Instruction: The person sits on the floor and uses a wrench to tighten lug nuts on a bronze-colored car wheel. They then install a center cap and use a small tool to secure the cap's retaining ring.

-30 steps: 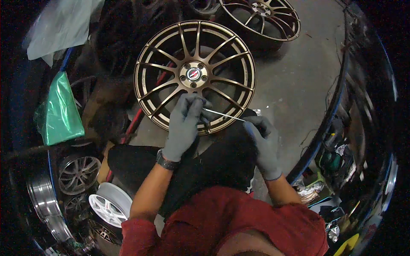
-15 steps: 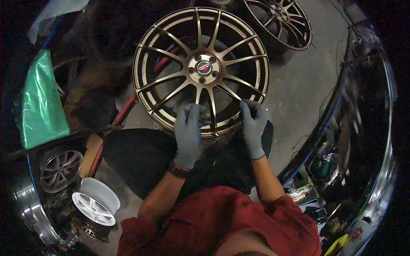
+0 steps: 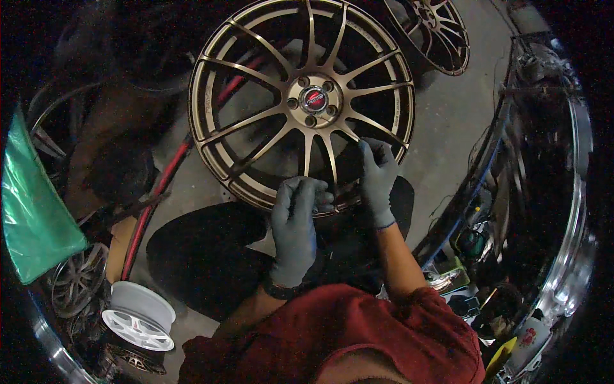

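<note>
Left grip curling at bronze wheel, six o'clock | right grip pointing toward eleven, at five | clamping unclear, both

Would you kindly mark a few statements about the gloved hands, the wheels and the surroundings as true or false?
1. Grey gloves cover the left hand and the right hand. True.
2. The left hand is on the hub of the large bronze wheel. False: it is by the near rim, apart from the hub.
3. A white wheel lies at the lower left. True.
4. The dark wristband is on the right wrist. False: the dark wristband is on the left.
</note>
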Available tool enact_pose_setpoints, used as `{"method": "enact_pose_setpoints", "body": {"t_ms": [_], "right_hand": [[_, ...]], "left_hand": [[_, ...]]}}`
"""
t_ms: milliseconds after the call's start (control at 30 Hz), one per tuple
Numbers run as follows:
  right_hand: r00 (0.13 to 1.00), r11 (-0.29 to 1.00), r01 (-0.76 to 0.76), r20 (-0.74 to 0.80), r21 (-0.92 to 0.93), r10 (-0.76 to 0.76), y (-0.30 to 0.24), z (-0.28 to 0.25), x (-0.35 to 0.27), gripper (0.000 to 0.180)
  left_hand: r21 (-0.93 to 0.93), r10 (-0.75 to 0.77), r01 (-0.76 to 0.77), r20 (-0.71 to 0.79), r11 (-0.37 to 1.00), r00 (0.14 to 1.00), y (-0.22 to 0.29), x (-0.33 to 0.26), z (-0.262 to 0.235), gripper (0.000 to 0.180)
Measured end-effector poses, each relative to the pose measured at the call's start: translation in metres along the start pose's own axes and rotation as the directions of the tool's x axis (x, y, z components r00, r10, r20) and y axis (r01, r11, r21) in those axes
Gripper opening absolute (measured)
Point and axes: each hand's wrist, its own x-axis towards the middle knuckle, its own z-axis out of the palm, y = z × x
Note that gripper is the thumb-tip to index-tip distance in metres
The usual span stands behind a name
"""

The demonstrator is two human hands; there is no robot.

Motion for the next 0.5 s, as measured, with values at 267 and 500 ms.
{"method": "enact_pose_setpoints", "body": {"t_ms": [267,500], "right_hand": [[0.999,0.999,0.031,-0.032,-0.043,-0.033,-0.006,0.008,-0.003,0.022],[0.995,0.997,-0.078,-0.066,0.022,0.08,-0.01,-0.02,-0.015,0.02]], "left_hand": [[0.011,0.001,0.0,-0.059,1.0,0.998,0.006,0.003,-0.012,0.014],[0.024,0.027,-0.025,-0.103,0.999,0.994,0.007,0.005,-0.017,0.015]]}}
